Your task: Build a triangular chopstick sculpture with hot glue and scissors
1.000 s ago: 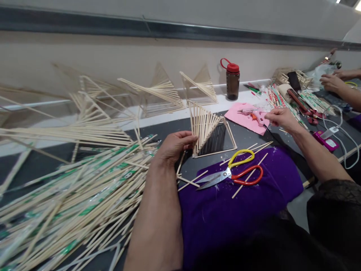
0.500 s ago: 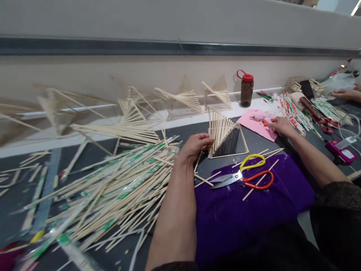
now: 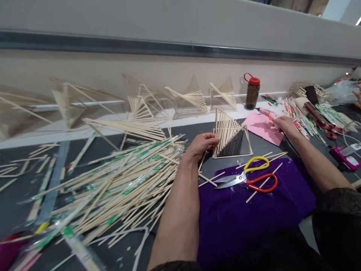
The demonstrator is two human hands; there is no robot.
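Observation:
My left hand (image 3: 203, 145) pinches the left edge of a stick model (image 3: 228, 130), a triangular frame with a fan of thin wooden sticks across it. Over a pink sheet (image 3: 261, 130), my right hand (image 3: 284, 125) is closed around a pink glue gun (image 3: 265, 112) with an orange trigger, its nozzle pointing left. Scissors (image 3: 241, 177) with one yellow and one red handle lie on a folded purple cloth (image 3: 254, 222) in front of the model. Several loose sticks (image 3: 265, 181) lie around and under the scissors.
A large pile of wooden sticks (image 3: 121, 188), some in plastic wrappers, covers the left. Finished stick models (image 3: 188, 99) stand along the wall. A brown bottle (image 3: 252, 94) with a red lid stands behind the sheet. Wrapped sticks, a magenta power adapter (image 3: 345, 158) and another person's hand (image 3: 357, 92) are at right.
The glue gun has risen slightly off the pink sheet in my right hand. My left hand keeps its pinch on the stick model. The whole view has shifted a little.

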